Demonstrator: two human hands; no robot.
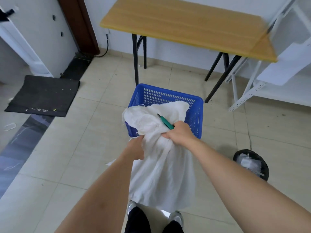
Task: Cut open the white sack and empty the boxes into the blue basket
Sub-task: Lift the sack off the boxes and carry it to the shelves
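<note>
Both hands grip the white sack (161, 158) at centre frame. Left hand (135, 147) has its fingers curled into the cloth on the left of the bunched neck; fingertips are buried in the folds and cannot be seen. Right hand (180, 133) clenches the gathered cloth from the right and, in the same fist, holds a green-handled cutter (165, 121); only the handle and a dark tip show, pointing toward the upper left, and the blade itself is too small to make out.

Sack: thin white fabric, creased, pinched narrow at the hands. Above the grip its upper part spreads out and lies over the near-left rim of the blue basket (196, 115), hiding most of the basket's interior. Below the grip it hangs loose toward the bottom of the frame, its lower edge just above the person's shoes (175, 218). No boxes are visible; whether any lie inside the sack or under the cloth in the basket cannot be told.

Basket: blue plastic, slotted walls, on the tiled floor just below the wooden table (188, 26), whose right end is blurred. A black mat (43, 95) lies at left. At lower right a black bin (250, 163) holds crumpled clear plastic. White shelving (249, 93) is cut off at the right edge.
</note>
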